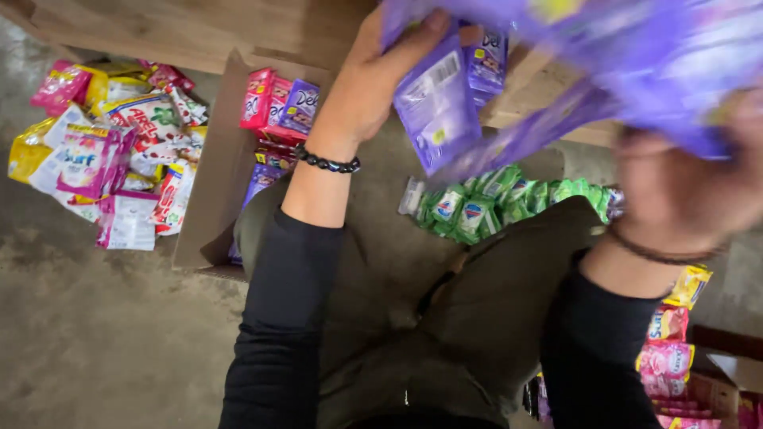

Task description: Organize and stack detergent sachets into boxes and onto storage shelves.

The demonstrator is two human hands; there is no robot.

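a cardboard box [208, 199] with pink and purple sachets lay far left, a heap of mixed sachets [111, 151] beyond it, green sachets [485, 202] on the floor between the arms. the left hand [373, 87] pinched a strip of purple sachets [437, 103]; the right hand [691, 191], blurred, gripped the strip's other end, cut off at the top edge.

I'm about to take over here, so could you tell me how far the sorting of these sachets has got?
Done: green sachets lie grouped on the floor, and pink and purple ones sit in the cardboard box. In hand: the left hand and right hand hold a purple sachet strip. Left: the mixed pile looks unsorted.
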